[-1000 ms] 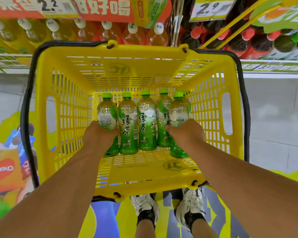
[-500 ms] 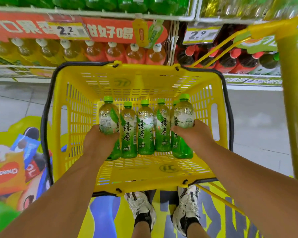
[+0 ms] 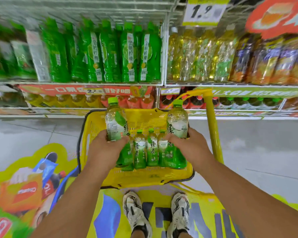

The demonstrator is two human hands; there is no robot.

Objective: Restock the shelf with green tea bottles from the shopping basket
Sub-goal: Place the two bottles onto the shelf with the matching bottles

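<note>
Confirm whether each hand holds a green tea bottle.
Yes: the left hand grips one green tea bottle and the right hand another.

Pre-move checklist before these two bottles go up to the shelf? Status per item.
1. Left hand grips the left bottle: ok.
2. Right hand grips the right bottle: ok.
3. Both caps on: ok.
4. Both held bottles raised above the three bottles standing in the basket: ok.
5. Free slot on the green bottle shelf: cannot tell, the row looks full and the view is blurred.
6. Yellow handle post close beside the right bottle, may block the lift: cannot tell.
</note>
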